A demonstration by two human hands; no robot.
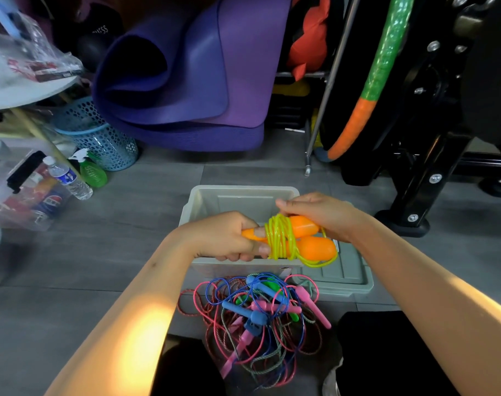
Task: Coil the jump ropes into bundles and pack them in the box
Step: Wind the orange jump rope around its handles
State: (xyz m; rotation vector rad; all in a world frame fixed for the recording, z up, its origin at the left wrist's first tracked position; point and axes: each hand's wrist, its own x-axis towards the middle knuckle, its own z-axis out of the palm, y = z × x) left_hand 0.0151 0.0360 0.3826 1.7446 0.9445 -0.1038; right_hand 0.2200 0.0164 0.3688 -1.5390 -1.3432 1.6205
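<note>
purple mat [203, 81], blue basket [100, 135], water bottle [69, 178] behind on floor.

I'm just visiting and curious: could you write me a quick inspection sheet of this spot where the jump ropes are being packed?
Surface: grey tiled floor.
Job's things: yellow rope wound round its orange handles, held above the grey box; box lid lies beside it; tangled pile of ropes in front.
Clutter: water bottle, green spray bottle, blue basket.
Grippers: left hand grips the handles; right hand holds the coil.
Cables: nothing seen.
Surroundings: purple mats, hoop, black frame.
</note>
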